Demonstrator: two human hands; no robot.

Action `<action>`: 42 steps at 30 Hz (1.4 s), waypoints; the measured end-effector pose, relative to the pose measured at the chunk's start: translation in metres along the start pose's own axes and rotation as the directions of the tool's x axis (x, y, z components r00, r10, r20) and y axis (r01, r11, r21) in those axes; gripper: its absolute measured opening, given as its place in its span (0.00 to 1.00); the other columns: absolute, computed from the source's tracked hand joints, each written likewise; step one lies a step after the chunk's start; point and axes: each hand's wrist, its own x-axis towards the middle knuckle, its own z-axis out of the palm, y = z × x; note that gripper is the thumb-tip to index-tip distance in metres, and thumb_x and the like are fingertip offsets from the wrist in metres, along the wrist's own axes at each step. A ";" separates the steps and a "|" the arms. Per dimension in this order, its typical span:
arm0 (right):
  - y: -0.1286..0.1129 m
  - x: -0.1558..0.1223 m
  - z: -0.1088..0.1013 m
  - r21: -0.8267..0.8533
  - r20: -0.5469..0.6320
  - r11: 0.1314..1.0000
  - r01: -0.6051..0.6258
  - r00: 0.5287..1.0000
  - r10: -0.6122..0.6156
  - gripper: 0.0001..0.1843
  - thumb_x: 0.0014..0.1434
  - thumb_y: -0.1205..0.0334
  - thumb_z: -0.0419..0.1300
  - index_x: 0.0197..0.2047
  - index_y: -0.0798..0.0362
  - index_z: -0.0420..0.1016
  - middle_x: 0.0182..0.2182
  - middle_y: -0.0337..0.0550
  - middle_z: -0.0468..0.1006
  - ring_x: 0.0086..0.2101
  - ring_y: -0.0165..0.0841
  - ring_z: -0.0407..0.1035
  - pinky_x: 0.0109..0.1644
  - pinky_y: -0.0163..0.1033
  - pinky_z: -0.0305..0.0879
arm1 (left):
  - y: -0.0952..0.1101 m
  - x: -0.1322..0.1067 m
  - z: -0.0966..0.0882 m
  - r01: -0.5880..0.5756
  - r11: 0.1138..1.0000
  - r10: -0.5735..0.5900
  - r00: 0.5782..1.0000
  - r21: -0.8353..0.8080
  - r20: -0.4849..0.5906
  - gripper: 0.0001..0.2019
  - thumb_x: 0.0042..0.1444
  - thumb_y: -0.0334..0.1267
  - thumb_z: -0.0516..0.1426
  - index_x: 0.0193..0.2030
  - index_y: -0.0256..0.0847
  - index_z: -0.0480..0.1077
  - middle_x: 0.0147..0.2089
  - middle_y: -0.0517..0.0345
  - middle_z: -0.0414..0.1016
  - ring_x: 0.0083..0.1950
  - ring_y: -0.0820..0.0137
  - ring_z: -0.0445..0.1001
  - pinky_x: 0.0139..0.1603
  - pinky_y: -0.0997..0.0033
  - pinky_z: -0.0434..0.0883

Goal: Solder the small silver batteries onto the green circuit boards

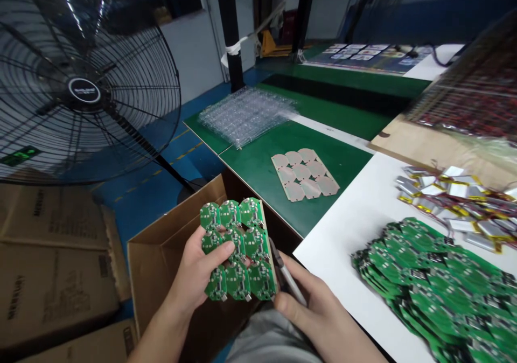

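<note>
My left hand [202,266] is closed on a green circuit board panel [236,250], with the thumb on its face. The panel is made of several round boards joined in rows, with a pale strip along its right edge. In my right hand [311,304] is a slim grey-and-black hand tool [287,274], its dark end lying against that strip; its exact kind is hard to make out. Beneath both hands stands an open cardboard box [151,255], its inside mostly in shadow.
A pale board panel [305,174] lies on the green table [283,212], with clear plastic trays [246,112] behind it. Stacked green circuit boards [436,287] and wired battery cells [460,196] cover the white surface [335,244] at right. A large fan [84,91] and cartons [52,277] stand left.
</note>
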 end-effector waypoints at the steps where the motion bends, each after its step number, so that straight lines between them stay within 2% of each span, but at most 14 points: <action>1: 0.001 0.001 0.000 0.003 0.001 1.000 0.000 1.000 0.000 0.35 0.59 0.42 0.66 0.67 0.41 0.68 0.56 0.42 0.76 0.52 0.43 0.69 0.64 0.45 0.59 | -0.001 -0.001 0.000 -0.003 1.000 0.003 1.000 0.002 0.001 0.23 0.46 0.39 0.72 0.48 0.38 0.72 0.34 0.53 0.84 0.28 0.62 0.82 0.30 0.66 0.80; 3: 0.002 0.001 0.000 -0.002 0.003 1.000 -0.013 1.000 0.013 0.35 0.60 0.44 0.65 0.67 0.41 0.68 0.56 0.42 0.77 0.53 0.45 0.70 0.64 0.47 0.60 | -0.003 -0.001 -0.002 -0.007 1.000 0.007 1.000 0.012 -0.011 0.23 0.46 0.39 0.72 0.48 0.38 0.72 0.34 0.53 0.84 0.28 0.62 0.82 0.30 0.66 0.80; 8: 0.009 0.004 0.000 -0.034 -0.076 0.998 -0.043 0.996 0.040 0.28 0.57 0.47 0.69 0.60 0.43 0.76 0.38 0.39 0.79 0.45 0.41 0.71 0.63 0.47 0.61 | -0.005 0.000 -0.008 -0.016 0.998 0.017 0.999 0.056 -0.032 0.23 0.45 0.39 0.73 0.47 0.37 0.73 0.34 0.53 0.83 0.28 0.63 0.82 0.30 0.68 0.79; 11: 0.021 0.008 0.003 0.102 -0.028 0.993 -0.058 0.998 0.061 0.22 0.56 0.44 0.69 0.49 0.48 0.81 0.27 0.35 0.71 0.31 0.31 0.65 0.45 0.38 0.69 | -0.010 0.001 -0.010 0.013 1.000 -0.013 1.000 0.017 -0.010 0.23 0.46 0.39 0.73 0.47 0.37 0.73 0.33 0.53 0.83 0.27 0.63 0.82 0.29 0.67 0.79; 13: 0.030 0.010 0.006 0.170 0.019 0.982 -0.077 0.997 0.075 0.28 0.54 0.35 0.66 0.43 0.52 0.81 0.22 0.33 0.65 0.24 0.28 0.58 0.30 0.35 0.64 | -0.016 0.003 -0.013 0.062 0.997 -0.061 0.998 -0.039 0.006 0.23 0.45 0.39 0.73 0.47 0.38 0.72 0.33 0.52 0.83 0.26 0.63 0.81 0.28 0.67 0.79; 15: 0.037 0.012 0.007 0.196 0.045 0.977 -0.088 0.996 0.080 0.32 0.53 0.31 0.64 0.42 0.53 0.80 0.21 0.32 0.63 0.22 0.27 0.57 0.26 0.34 0.60 | -0.023 0.004 -0.017 0.092 0.992 -0.091 0.996 -0.085 0.005 0.22 0.45 0.39 0.72 0.46 0.38 0.72 0.33 0.52 0.83 0.27 0.64 0.81 0.29 0.68 0.79; 19: 0.035 0.016 0.007 0.161 0.023 0.985 -0.055 0.998 0.052 0.27 0.58 0.42 0.67 0.56 0.46 0.76 0.36 0.38 0.77 0.35 0.31 0.69 0.47 0.36 0.67 | -0.030 0.004 -0.029 0.091 0.994 -0.089 0.996 -0.067 0.024 0.21 0.49 0.37 0.71 0.48 0.38 0.71 0.35 0.52 0.83 0.29 0.62 0.82 0.30 0.67 0.79; 22: 0.028 0.022 0.007 0.103 0.031 0.994 -0.033 0.999 0.030 0.29 0.62 0.42 0.63 0.63 0.42 0.71 0.56 0.42 0.76 0.53 0.37 0.69 0.64 0.42 0.59 | -0.030 0.001 -0.038 0.102 0.994 -0.100 0.992 -0.024 0.078 0.22 0.50 0.37 0.71 0.49 0.39 0.71 0.35 0.52 0.83 0.29 0.61 0.83 0.31 0.63 0.80; 28: 0.029 0.028 0.009 -0.017 -0.002 0.998 -0.063 0.998 0.063 0.28 0.64 0.46 0.62 0.65 0.41 0.70 0.58 0.40 0.75 0.57 0.39 0.67 0.66 0.43 0.58 | -0.031 -0.006 -0.047 0.046 0.998 -0.048 0.997 0.041 0.053 0.19 0.52 0.38 0.70 0.48 0.40 0.72 0.38 0.55 0.84 0.33 0.64 0.83 0.39 0.63 0.80; 31: 0.036 0.030 0.008 -0.038 -0.067 0.995 -0.093 0.994 0.090 0.25 0.62 0.48 0.65 0.61 0.43 0.74 0.47 0.39 0.80 0.47 0.36 0.70 0.58 0.40 0.64 | -0.032 -0.009 -0.050 -0.002 0.992 0.000 1.000 0.125 0.020 0.19 0.53 0.38 0.70 0.50 0.40 0.74 0.44 0.54 0.84 0.39 0.64 0.83 0.44 0.66 0.79; 33: 0.041 0.030 0.008 -0.024 -0.095 0.994 -0.102 0.990 0.100 0.25 0.59 0.48 0.68 0.57 0.46 0.76 0.36 0.37 0.78 0.37 0.33 0.69 0.45 0.36 0.67 | -0.033 -0.010 -0.051 -0.009 0.992 0.007 1.000 0.122 0.018 0.19 0.53 0.37 0.70 0.51 0.40 0.74 0.44 0.54 0.84 0.41 0.64 0.83 0.44 0.67 0.79; 36: 0.050 0.029 0.010 0.061 -0.061 0.992 -0.108 0.992 0.112 0.25 0.55 0.42 0.69 0.50 0.49 0.79 0.25 0.34 0.69 0.26 0.28 0.60 0.30 0.33 0.61 | -0.041 -0.010 -0.049 0.071 0.997 -0.070 0.996 -0.040 0.046 0.21 0.50 0.36 0.71 0.50 0.39 0.74 0.38 0.53 0.83 0.32 0.63 0.82 0.36 0.64 0.80; 39: 0.057 0.028 0.017 0.165 0.018 0.979 -0.116 0.993 0.114 0.35 0.51 0.29 0.65 0.48 0.51 0.77 0.23 0.33 0.64 0.22 0.27 0.57 0.26 0.36 0.59 | -0.052 -0.007 -0.049 0.153 0.966 -0.149 0.988 -0.210 0.037 0.26 0.41 0.37 0.74 0.47 0.37 0.74 0.34 0.52 0.83 0.26 0.64 0.80 0.27 0.66 0.78; 42: 0.061 0.034 0.024 0.185 0.018 0.976 -0.115 0.993 0.114 0.45 0.48 0.22 0.59 0.55 0.49 0.73 0.24 0.33 0.63 0.23 0.29 0.58 0.27 0.40 0.64 | -0.054 -0.001 -0.056 0.097 0.959 -0.117 0.991 -0.268 -0.062 0.25 0.37 0.39 0.74 0.42 0.39 0.74 0.30 0.57 0.82 0.24 0.69 0.78 0.24 0.74 0.75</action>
